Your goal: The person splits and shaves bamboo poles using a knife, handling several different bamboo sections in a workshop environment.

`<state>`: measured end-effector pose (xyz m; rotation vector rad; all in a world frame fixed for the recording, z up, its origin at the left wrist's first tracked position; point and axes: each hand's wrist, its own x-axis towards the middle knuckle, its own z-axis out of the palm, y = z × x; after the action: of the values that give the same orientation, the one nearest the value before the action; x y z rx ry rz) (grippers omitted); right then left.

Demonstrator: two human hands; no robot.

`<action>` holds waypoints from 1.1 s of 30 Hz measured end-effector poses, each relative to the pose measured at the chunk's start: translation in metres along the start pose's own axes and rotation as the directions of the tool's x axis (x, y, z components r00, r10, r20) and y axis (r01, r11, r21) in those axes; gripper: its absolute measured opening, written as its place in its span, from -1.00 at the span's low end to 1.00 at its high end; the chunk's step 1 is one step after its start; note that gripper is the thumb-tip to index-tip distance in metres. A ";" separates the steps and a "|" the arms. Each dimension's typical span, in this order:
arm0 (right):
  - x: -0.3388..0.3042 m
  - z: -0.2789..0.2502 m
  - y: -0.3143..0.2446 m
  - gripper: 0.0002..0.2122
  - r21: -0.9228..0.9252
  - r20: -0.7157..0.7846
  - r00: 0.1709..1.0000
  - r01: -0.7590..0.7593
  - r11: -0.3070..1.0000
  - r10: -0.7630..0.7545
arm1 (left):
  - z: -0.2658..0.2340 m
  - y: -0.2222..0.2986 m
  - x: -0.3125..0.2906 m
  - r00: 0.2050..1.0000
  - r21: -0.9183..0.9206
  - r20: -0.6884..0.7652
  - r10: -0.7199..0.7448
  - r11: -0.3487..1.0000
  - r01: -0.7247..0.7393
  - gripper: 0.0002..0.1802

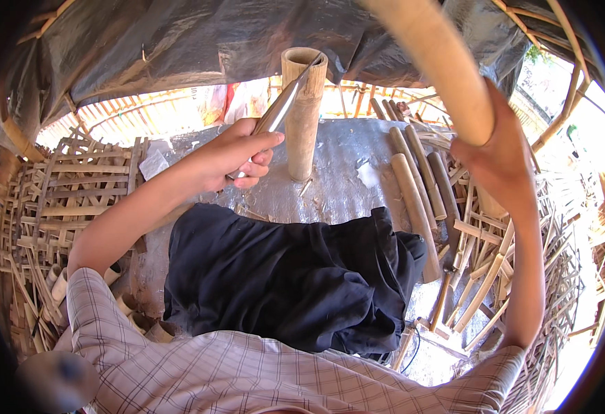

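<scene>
A thick bamboo tube stands upright in front of me, its hollow top toward me. My left hand is closed around a long metal blade, a knife by its look, slanting up to the right. The far end of the knife overlaps the tube's rim; whether it touches cannot be made out. Raised high on the right, my right hand grips a thick, pale bamboo or wooden club, slightly blurred and cut off by the upper edge. Dark cloth covers my lap.
Several bamboo lengths lie right of the tube. Split bamboo strips are heaped farther right, near a hammer-like tool. A bamboo lattice stands at left, above cut tube pieces. Dark sheeting hangs behind.
</scene>
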<state>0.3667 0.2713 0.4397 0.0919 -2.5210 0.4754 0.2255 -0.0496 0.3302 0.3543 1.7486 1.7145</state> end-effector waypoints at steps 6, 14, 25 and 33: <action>-0.009 0.037 0.024 -0.42 0.102 0.024 0.999 0.021 0.995 -0.024 | 0.002 -0.006 0.000 1.000 -0.036 0.010 -0.006 0.999 0.007 -0.66; -0.040 0.050 0.074 -0.36 -0.122 0.160 0.986 -0.028 0.992 0.048 | 0.021 -0.005 0.001 0.999 -0.075 0.043 -0.010 0.997 0.013 -0.72; -0.087 0.205 0.079 -0.55 0.679 0.481 0.834 -0.550 0.486 0.271 | 0.048 -0.010 0.049 0.961 -0.614 0.146 0.234 0.783 -0.098 -0.77; -0.155 0.328 0.076 -0.73 0.574 0.819 0.548 -0.791 -0.212 0.170 | 0.043 -0.001 0.059 0.958 -0.587 0.122 0.259 0.797 -0.140 -0.92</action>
<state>0.3129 0.2207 0.0762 -0.4896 -1.7854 2.9090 0.2075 0.0198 0.3170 0.4264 1.0030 2.1778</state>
